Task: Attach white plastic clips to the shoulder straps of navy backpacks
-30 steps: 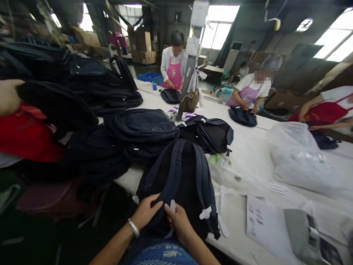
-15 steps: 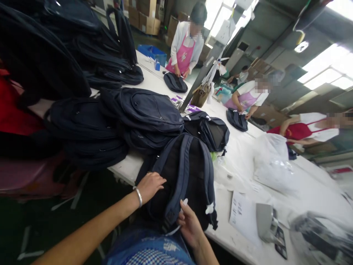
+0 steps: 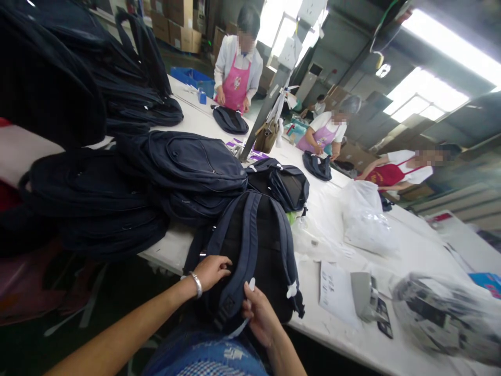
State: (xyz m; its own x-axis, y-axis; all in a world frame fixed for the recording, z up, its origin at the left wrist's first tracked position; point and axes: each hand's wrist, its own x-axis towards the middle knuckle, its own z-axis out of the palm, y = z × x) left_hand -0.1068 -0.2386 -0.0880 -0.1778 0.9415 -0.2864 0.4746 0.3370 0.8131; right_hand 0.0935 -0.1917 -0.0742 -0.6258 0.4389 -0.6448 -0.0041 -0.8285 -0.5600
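A dark navy backpack (image 3: 270,245) lies on the table edge in front of me, with its back panel and two padded shoulder straps facing up. My left hand (image 3: 211,272) rests on the left side of its back panel, fingers apart and holding nothing. Beside the lower end of the nearer shoulder strap (image 3: 247,245), my right hand (image 3: 260,313) pinches a small white tab (image 3: 252,283) between thumb and fingers. A pale strip of webbing (image 3: 238,329) hangs below that hand. Another white piece (image 3: 291,290) sits on the farther strap's lower end.
Stacked navy backpacks (image 3: 195,162) crowd the left, and another backpack (image 3: 287,183) lies just beyond mine. A metal post (image 3: 266,115) rises from the white table (image 3: 313,324). Rightward are a clear plastic bag (image 3: 368,224), a handwritten sheet (image 3: 336,292) and a grey device (image 3: 364,295). Several co-workers stand opposite.
My view has turned a little right, so the scene sits farther left. My left hand's fingers have drawn in slightly on the panel. The right hand keeps its pinch on the white tab.
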